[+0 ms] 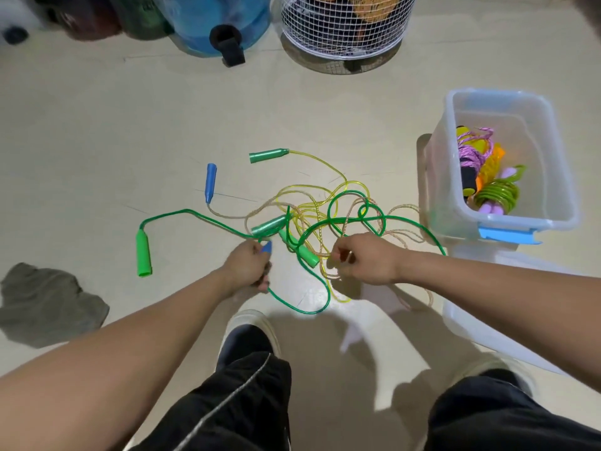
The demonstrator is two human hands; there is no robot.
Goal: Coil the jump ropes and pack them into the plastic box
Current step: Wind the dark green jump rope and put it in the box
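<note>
- The left hand [248,263] has its fingers curled round a blue handle [266,247] above the floor [130,141].
- The right hand [366,260] pinches a strand of the pinkish rope [400,208].
- Green, yellow and pinkish jump ropes [325,209] lie tangled on the floor between the hands and the plastic box [553,177].
- The box, at the right, holds coiled ropes [496,193].
</note>
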